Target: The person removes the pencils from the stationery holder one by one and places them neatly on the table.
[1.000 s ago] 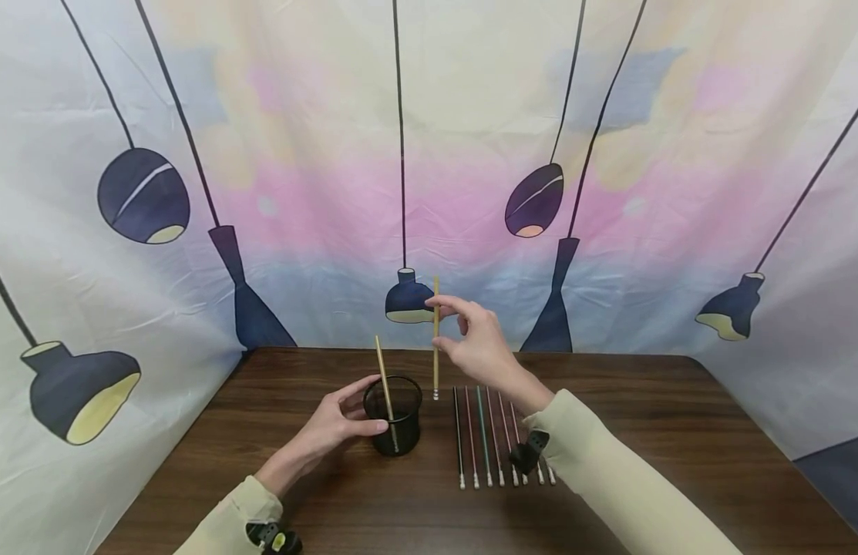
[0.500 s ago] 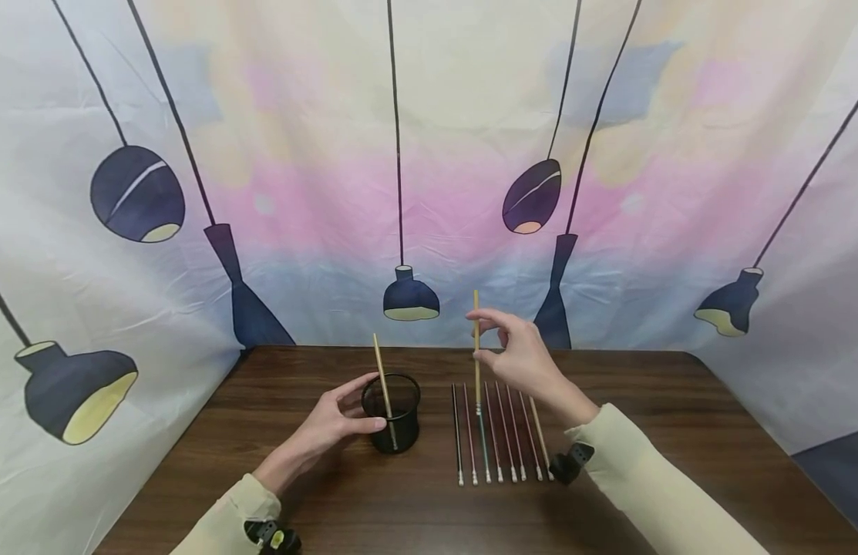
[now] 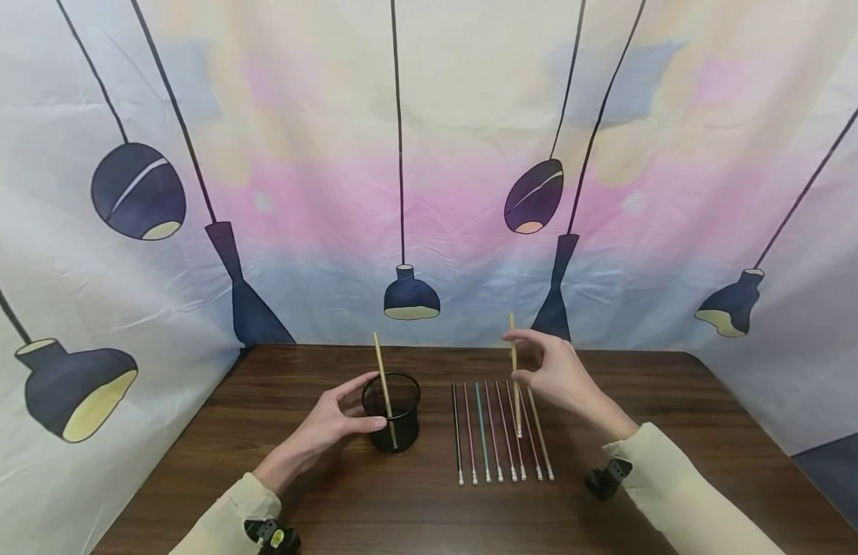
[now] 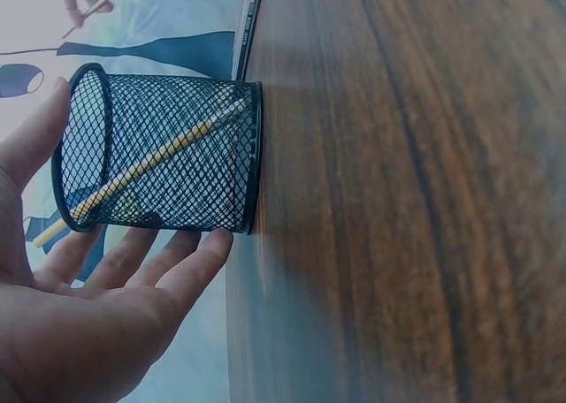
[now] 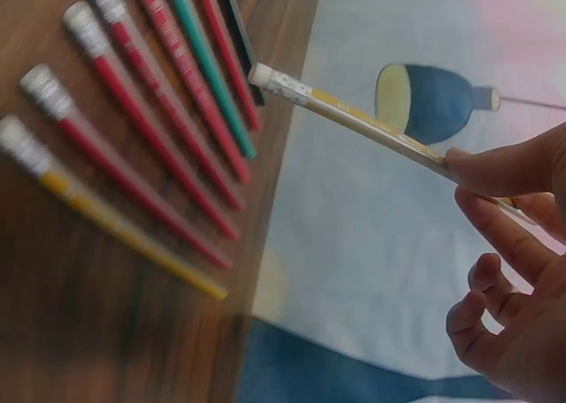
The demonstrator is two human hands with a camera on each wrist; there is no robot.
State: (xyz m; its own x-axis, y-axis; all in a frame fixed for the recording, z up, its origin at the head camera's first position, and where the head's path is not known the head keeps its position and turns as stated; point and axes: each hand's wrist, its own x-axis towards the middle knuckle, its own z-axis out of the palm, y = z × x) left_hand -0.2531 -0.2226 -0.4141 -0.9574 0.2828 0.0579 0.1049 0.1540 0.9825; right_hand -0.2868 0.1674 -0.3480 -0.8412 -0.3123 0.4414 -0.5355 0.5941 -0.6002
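Observation:
My left hand [image 3: 330, 425] holds a black mesh pencil cup [image 3: 404, 435] standing on the table, thumb near the rim and fingers round the far side. One yellow pencil [image 4: 146, 164] leans inside the cup, its eraser end down. My right hand [image 3: 559, 374] pinches another yellow pencil [image 5: 371, 127] between thumb and fingers. That pencil hangs nearly upright, eraser end down, above the right part of a row of pencils. In the row lie a black pencil [image 3: 458, 435], a teal pencil [image 3: 482, 432], several red pencils [image 5: 146, 125] and a yellow pencil [image 5: 133, 235] at the right end.
The brown wooden table [image 3: 317, 509] carries the cup on the left and the pencil row to its right. A cloth backdrop [image 3: 317, 193] printed with hanging lamps rises behind the table's far edge.
My right hand has moved rightward and down with the yellow pencil, from near the cup to over the row's right part. My left hand and the cup stay in place.

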